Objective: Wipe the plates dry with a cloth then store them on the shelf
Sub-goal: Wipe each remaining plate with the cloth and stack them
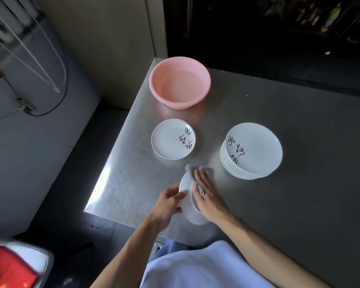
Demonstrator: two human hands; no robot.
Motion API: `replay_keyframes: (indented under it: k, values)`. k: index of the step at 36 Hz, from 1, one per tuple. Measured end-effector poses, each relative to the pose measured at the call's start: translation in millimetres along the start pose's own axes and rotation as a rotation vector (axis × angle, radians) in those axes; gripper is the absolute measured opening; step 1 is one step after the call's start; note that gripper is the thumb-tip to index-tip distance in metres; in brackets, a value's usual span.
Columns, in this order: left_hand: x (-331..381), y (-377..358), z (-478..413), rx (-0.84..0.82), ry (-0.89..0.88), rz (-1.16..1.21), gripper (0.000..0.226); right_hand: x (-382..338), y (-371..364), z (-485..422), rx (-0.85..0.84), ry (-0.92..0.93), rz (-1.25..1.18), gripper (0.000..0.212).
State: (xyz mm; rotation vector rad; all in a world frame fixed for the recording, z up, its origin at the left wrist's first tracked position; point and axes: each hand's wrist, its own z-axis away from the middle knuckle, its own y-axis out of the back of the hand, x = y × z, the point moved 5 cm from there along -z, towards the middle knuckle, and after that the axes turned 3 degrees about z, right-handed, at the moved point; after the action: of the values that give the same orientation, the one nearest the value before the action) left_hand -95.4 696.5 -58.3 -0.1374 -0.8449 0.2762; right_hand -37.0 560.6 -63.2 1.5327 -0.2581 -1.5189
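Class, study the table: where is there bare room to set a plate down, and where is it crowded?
Bare: the table right of the tall plate stack; the strip between the pink basin and that stack; the front-left corner below the smaller plate. Crowded: the middle, where the left hand, right hand, cloth and held plate meet.

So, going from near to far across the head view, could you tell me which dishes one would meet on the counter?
Plate held in the left hand → single small plate → pink basin. The stack of plates lies about level with the single small plate, so it is left out.
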Motion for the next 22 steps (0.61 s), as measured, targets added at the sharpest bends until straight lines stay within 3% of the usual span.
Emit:
replay_keyframes:
  k: [3, 5, 8, 10, 11, 13, 18, 20, 22]
  values:
    - [-5, 5, 1, 0.023, 0.001, -0.007, 0.022, -15, -8, 19, -0.063, 0.36, 0.07, 0.058]
    - [-10, 5, 3, 0.004, 0.006, 0.003, 0.022, -10, -11, 18, -0.049, 0.37, 0.064, 0.055]
    - [-13, 0, 6, -0.04, -0.002, 0.066, 0.026, 13, -4, 3, 0.142, 0.03, 0.007, 0.066]
    - [-16, -3, 6, -0.023, -0.009, 0.131, 0.025, 30, 2, -10, 0.177, -0.279, -0.056, 0.063]
    - [-18, -2, 4, -0.005, -0.006, 0.158, 0.023, 33, 5, -15, 0.184, -0.349, -0.09, 0.062]
    - [-19, -3, 1, 0.028, 0.013, 0.218, 0.019, 23, 5, -18, 0.155, -0.272, -0.16, 0.067]
    - [-5, -8, 1, 0.007, -0.015, 0.154, 0.024, -28, -11, 5, -0.044, 0.256, -0.087, 0.06]
    - [-3, -7, 0, 0.008, -0.025, 0.085, 0.024, -24, -11, 5, -0.02, 0.253, -0.092, 0.055]
    - [-3, -5, 0, 0.009, -0.012, 0.075, 0.021, -5, -6, -1, 0.079, 0.067, -0.112, 0.055]
